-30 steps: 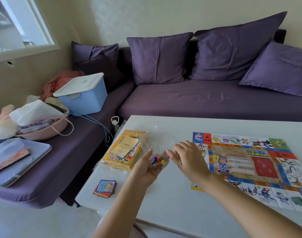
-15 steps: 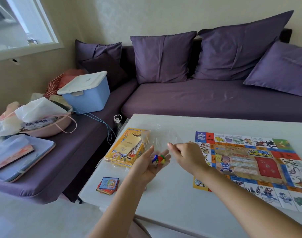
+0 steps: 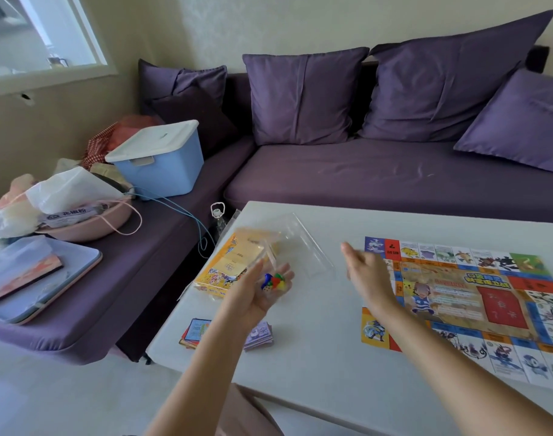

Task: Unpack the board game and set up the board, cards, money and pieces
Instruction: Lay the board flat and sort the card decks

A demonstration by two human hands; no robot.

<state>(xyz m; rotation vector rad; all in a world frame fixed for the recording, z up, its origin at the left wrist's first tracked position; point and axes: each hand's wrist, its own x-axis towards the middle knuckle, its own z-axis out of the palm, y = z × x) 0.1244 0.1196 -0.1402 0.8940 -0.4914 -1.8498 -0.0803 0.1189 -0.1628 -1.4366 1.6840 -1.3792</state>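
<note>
Right hand [image 3: 368, 273] has swung away from the left hand [image 3: 262, 287] and now hangs over the left edge of the board [image 3: 457, 297]. Its fingers [image 3: 352, 256] are loosely spread, with nothing in them that I can make out (bit blurry). Left palm faces up, fingers relaxed and cupped under the little coloured pieces [image 3: 272, 282]. So the pieces sit left of the right fingers, and the board runs long-ways off to their right across the worktop [image 3: 316, 357]. Right hand's the nearer 1 for placing, I reckon.

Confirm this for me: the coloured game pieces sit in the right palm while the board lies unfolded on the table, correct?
Not quite. The head view shows the coloured game pieces in the upturned palm of the left hand; the right hand holds nothing. The board does lie unfolded on the table.
</note>
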